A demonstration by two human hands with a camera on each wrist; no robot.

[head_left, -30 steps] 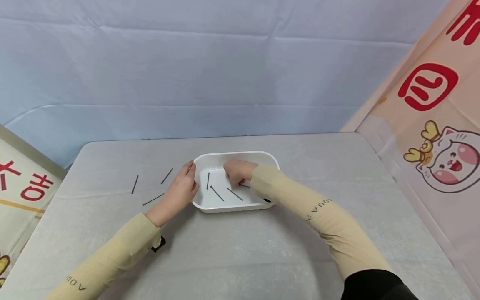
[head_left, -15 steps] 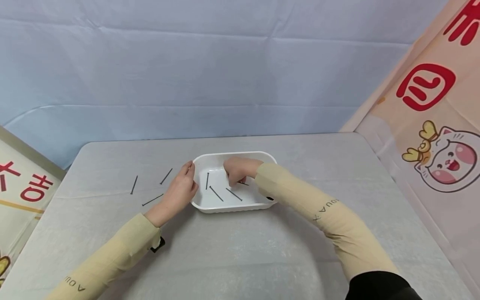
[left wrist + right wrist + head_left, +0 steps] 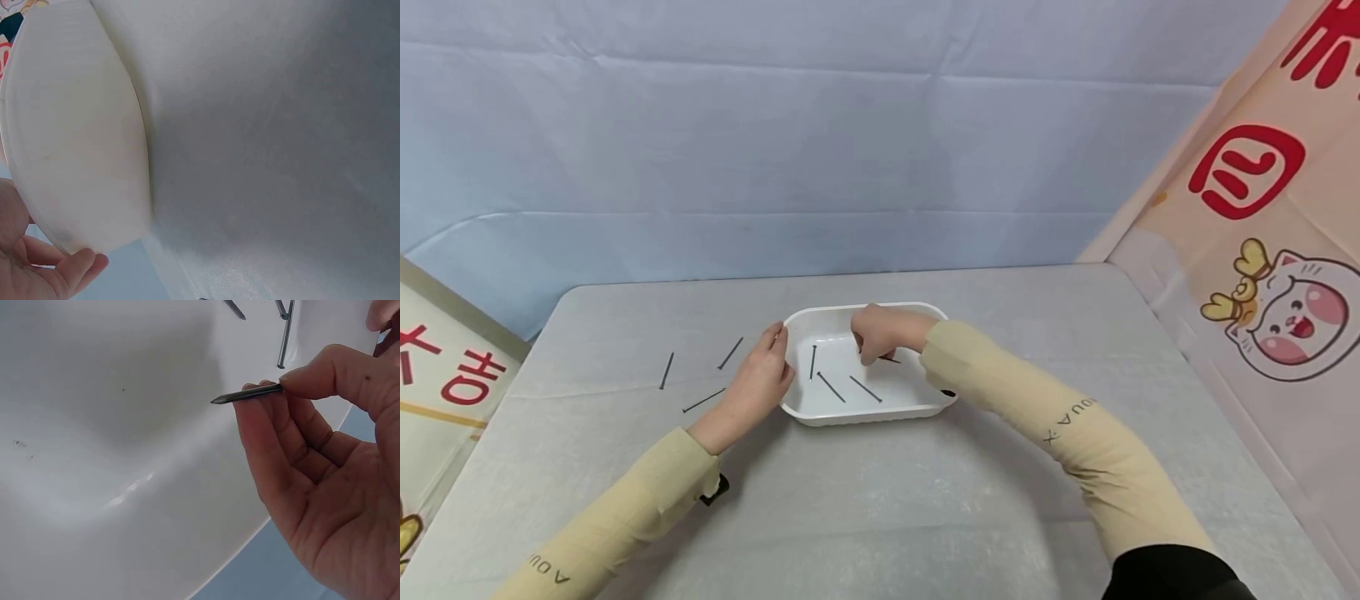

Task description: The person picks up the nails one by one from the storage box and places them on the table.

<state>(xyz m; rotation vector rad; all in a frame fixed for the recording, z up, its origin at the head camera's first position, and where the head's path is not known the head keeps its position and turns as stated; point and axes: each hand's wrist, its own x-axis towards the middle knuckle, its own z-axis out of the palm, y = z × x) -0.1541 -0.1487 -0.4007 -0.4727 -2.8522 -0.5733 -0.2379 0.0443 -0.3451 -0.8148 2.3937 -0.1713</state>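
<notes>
A white tray point(image 3: 872, 413) stands on the table, and my left hand point(image 3: 758, 379) grips its left rim. In the left wrist view, the fingertips point(image 3: 76, 267) press on the tray's outer wall. My right hand point(image 3: 886, 332) is over the tray's inside and pinches a dark nail point(image 3: 250, 394) between thumb and fingers. The nail's pointed end sticks out free, while its head is hidden by the hand. Loose in the tray lie a nail point(image 3: 812, 362) at the left, a second nail point(image 3: 831, 387) near it and a third nail point(image 3: 866, 389) by the middle.
Left of the tray, on the grey table point(image 3: 880, 508), lie a nail point(image 3: 667, 371), another nail point(image 3: 730, 353) and one more nail point(image 3: 703, 400) close to the left wrist. A pale blue cloth backdrop point(image 3: 820, 167) hangs behind; a printed banner point(image 3: 1247, 242) is at the right.
My right hand has shifted a little toward the tray's back and to the right, with the pinched nail moving along. My left hand keeps its hold on the rim.
</notes>
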